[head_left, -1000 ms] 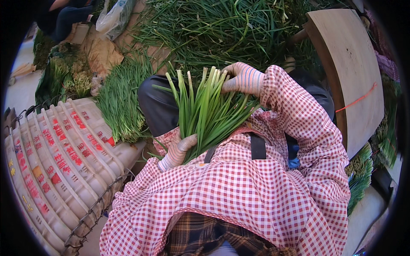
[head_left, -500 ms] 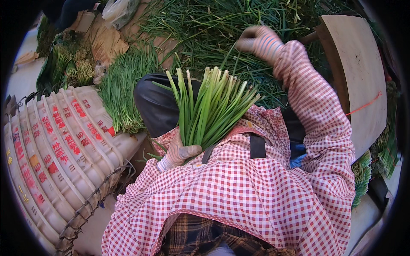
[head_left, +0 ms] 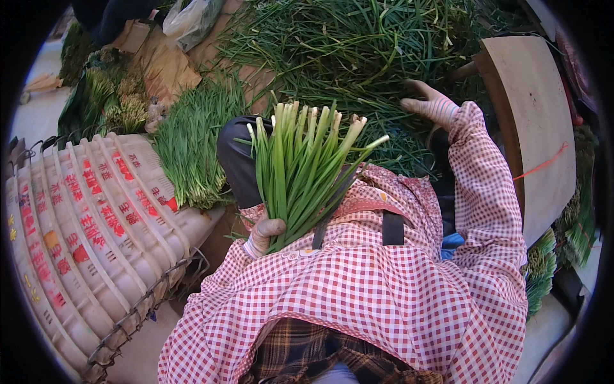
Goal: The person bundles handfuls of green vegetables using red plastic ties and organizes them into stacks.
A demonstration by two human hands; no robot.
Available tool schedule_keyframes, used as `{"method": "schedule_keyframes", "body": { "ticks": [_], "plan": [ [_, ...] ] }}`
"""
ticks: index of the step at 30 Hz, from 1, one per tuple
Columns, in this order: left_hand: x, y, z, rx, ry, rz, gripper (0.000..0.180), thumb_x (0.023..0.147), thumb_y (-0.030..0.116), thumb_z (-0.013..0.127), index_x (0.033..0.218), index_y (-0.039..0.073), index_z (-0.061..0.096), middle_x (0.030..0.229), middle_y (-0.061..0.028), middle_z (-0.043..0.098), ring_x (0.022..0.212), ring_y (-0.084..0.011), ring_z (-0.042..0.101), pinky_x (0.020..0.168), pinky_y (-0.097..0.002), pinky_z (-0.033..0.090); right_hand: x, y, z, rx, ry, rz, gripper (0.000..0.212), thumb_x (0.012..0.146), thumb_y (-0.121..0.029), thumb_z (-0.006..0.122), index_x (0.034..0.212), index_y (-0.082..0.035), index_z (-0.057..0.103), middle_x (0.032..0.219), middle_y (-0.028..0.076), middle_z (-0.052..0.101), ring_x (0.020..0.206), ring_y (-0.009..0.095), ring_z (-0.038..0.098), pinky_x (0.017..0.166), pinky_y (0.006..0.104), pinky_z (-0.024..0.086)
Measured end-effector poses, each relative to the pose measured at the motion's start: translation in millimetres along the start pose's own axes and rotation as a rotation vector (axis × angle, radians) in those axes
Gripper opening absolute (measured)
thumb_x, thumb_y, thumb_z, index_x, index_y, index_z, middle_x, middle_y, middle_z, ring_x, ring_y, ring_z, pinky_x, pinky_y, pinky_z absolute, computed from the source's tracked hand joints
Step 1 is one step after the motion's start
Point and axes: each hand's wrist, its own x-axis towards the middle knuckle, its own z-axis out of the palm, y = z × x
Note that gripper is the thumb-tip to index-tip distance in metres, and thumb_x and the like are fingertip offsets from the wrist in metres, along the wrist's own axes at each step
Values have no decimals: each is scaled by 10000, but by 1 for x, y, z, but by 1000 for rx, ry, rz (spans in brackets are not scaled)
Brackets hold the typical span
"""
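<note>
My left hand (head_left: 265,234), in a pale glove, is closed round the lower part of a bunch of garlic chives (head_left: 300,173). The bunch fans out over my lap with its pale stem ends pointing away from me. Reaching forward to the right, my right hand (head_left: 432,104) has its thumb and fingers apart, and nothing shows between them. It is at the near right edge of a large heap of loose garlic chives (head_left: 358,48). Whether it touches the leaves I cannot tell.
A ribbed white basket (head_left: 96,237) with red markings lies at the left. Beside it is a neat pile of chives (head_left: 195,141). More bundles (head_left: 115,96) and a clear plastic bag (head_left: 192,22) are farther off. A curved pale board (head_left: 534,121) stands at the right.
My right hand has moved right and nearer to me, and its fingers have spread. The bunch in my left hand has shifted slightly, one stem now sticking out to its right.
</note>
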Motion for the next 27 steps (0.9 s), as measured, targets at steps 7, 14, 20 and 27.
{"method": "schedule_keyframes", "body": {
  "ticks": [7, 14, 20, 27],
  "plan": [
    [5, -2, 0, 73, -16, 26, 793, 735, 81, 732, 1424, -22, 351, 1359, -211, 510, 1232, -325, 531, 1078, -447, 403, -43, -87, 75, -195, -700, -235, 490, 826, -226, 749, 1261, -57, 600, 1160, 66, 665, 1071, 128, 572, 955, 319, 463],
    [0, -1, 23, 237, 65, 74, 771, 746, 128, 792, 1398, -4, 400, 1328, -182, 545, 1207, -297, 549, 1056, -435, 424, -26, -32, 91, 487, -516, -186, 322, 882, -194, 711, 1114, 24, 664, 1037, 85, 706, 908, 122, 646, 814, 279, 536],
    [5, -2, 18, 388, 58, 132, 756, 735, 124, 821, 1376, 4, 439, 1282, -157, 585, 1157, -270, 582, 1010, -413, 463, -5, -31, 16, 194, 311, -263, 242, 914, -228, 652, 1010, -6, 671, 759, 27, 651, 668, 103, 569, 642, 255, 456],
    [10, -2, 24, 425, 49, 152, 734, 736, 130, 825, 1359, 7, 458, 1252, -143, 604, 1136, -266, 593, 1000, -405, 471, -72, -86, 60, 281, -397, -42, 354, 861, -293, 721, 1042, -3, 628, 723, 38, 641, 546, 92, 555, 514, 215, 458]
  ]
}}
